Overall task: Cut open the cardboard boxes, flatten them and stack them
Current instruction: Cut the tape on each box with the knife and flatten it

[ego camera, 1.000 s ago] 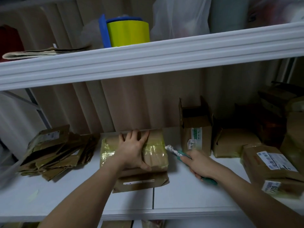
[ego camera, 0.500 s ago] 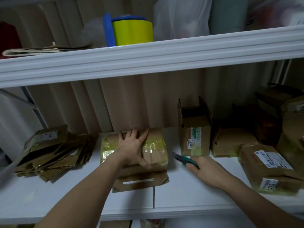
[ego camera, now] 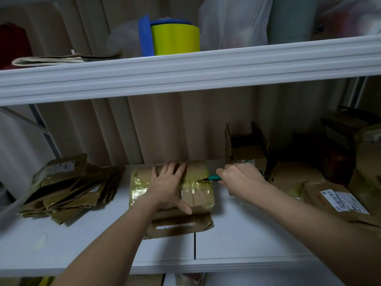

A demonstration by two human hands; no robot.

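Pressing flat on a taped cardboard box (ego camera: 198, 195) in the lower middle of the frame, the left hand (ego camera: 168, 185) has its fingers (ego camera: 171, 169) spread straight over the far top edge and its thumb down the near side. The box sits on a white shelf (ego camera: 247, 240), on top of a flattened piece of cardboard (ego camera: 179, 227). The right hand (ego camera: 242, 178), just right of the box, is curled tight round a green-handled knife (ego camera: 213, 178) whose tip touches the yellowish tape at the box's right end. At the left of the frame lies a loose pile of flattened boxes (ego camera: 68, 193). Behind the right hand stands an open box (ego camera: 246, 147), and more parcels (ego camera: 338, 199) crowd the right side. On the upper shelf (ego camera: 185, 69) stands a yellow roll of tape (ego camera: 175, 39).
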